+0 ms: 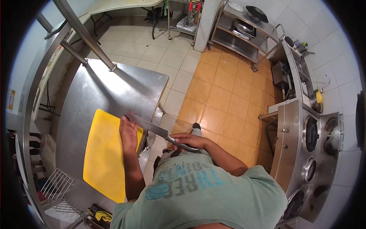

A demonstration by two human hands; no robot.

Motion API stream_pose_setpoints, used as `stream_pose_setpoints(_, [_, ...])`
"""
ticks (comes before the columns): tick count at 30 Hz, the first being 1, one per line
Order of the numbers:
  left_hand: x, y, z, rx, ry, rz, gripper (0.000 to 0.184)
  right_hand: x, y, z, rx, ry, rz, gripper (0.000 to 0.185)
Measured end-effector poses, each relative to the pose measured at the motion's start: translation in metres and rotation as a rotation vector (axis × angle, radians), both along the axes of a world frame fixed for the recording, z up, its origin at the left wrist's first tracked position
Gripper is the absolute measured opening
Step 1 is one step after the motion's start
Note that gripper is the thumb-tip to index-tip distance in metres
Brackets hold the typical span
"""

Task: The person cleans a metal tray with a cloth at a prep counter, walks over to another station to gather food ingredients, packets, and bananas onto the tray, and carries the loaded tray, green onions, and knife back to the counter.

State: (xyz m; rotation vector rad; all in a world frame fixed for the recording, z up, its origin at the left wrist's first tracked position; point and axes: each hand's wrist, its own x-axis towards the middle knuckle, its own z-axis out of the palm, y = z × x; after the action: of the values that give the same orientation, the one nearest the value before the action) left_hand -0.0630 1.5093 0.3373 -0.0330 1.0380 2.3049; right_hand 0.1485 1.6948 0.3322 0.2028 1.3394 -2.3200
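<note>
Knife point(152, 128) held slantwise at the right of the yellow cutting board point(101, 152)

The knife is held up in front of the green shirt point(206, 191), its handle to the right of the cutting board and its tip by the board's far edge; its long axis runs diagonally across the view, the tip pointing forward and to the person's left, the butt of the handle back and to the right, close to the shirt. The right hand point(187, 141) is closed around the dark handle, fingers wrapped over it; the left hand point(129, 131) is open, palm turned up and fingers slightly spread, above the board's right side; its fingers pass behind the tip end of the blade, but whether they touch the steel cannot be told.

The cutting board lies flat on the metal bench point(80, 99), its long side running away from the person; a wire rack point(57, 187) stands to the left of the board's near end; a black and yellow cloth point(101, 214) is just behind that end. Well to the right of the board is a stove point(301, 152); far ahead and right of it stands a metal trolley point(236, 42) bearing a black pan point(257, 13).
</note>
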Motion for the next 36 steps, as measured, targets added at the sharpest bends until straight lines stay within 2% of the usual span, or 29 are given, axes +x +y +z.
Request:
stream_pose_setpoints(3, [0.019,0.021,-0.002,-0.049,0.068,-0.137,0.011,-0.012,0.025,0.005,-0.041,0.007,0.054,0.05])
stream_pose_setpoints(6, [0.026,0.032,-0.023,0.001,0.055,-0.007,0.012,-0.02,0.047,0.005,-0.035,0.04,0.089,0.048])
stream_pose_setpoints(10, [0.03,0.054,0.005,-0.085,-0.011,0.335,0.016,-0.015,0.088,0.019,-0.018,0.011,0.178,0.044])
stream_pose_setpoints(11, [0.023,0.058,0.004,-0.115,-0.001,0.379,0.022,-0.017,0.1,0.016,-0.002,0.023,0.198,0.044])
stream_pose_setpoints(14, [0.013,0.057,0.004,-0.141,-0.09,0.426,0.022,-0.022,0.12,0.016,-0.02,-0.013,0.239,0.044])
stream_pose_setpoints(17, [0.026,0.049,-0.001,-0.099,-0.104,0.257,0.015,-0.031,0.122,0.009,-0.103,-0.067,0.279,0.046])
stream_pose_setpoints(19, [0.042,0.049,-0.002,-0.13,-0.088,0.244,0.01,-0.041,0.115,0.014,-0.097,-0.073,0.312,0.045])
stream_pose_setpoints(21, [0.055,0.054,0.016,-0.188,-0.084,0.283,0.008,-0.055,0.098,0.017,-0.093,-0.066,0.355,0.045])
stream_pose_setpoints(23, [0.05,0.018,-0.002,-0.095,0.026,0.351,0.009,-0.066,0.071,0.015,-0.093,-0.053,0.404,0.045])
stream_pose_setpoints(28, [0.033,-0.127,-0.009,-0.057,0.053,0.566,0.006,-0.077,-0.033,0.005,-0.055,-0.05,0.457,0.043])
stream_pose_setpoints(29, [0.028,-0.161,0.002,-0.146,0.007,0.609,0.006,-0.08,-0.068,0.003,-0.053,-0.055,0.45,0.044])
stream_pose_setpoints(32, [0.049,-0.234,0.024,-0.198,0.025,0.48,0.006,-0.07,-0.166,-0.005,-0.103,-0.076,0.416,0.044])
stream_pose_setpoints(36, [0.08,-0.267,-0.026,-0.205,0.091,0.265,0.004,-0.054,-0.206,-0.009,-0.143,-0.104,0.416,0.042])
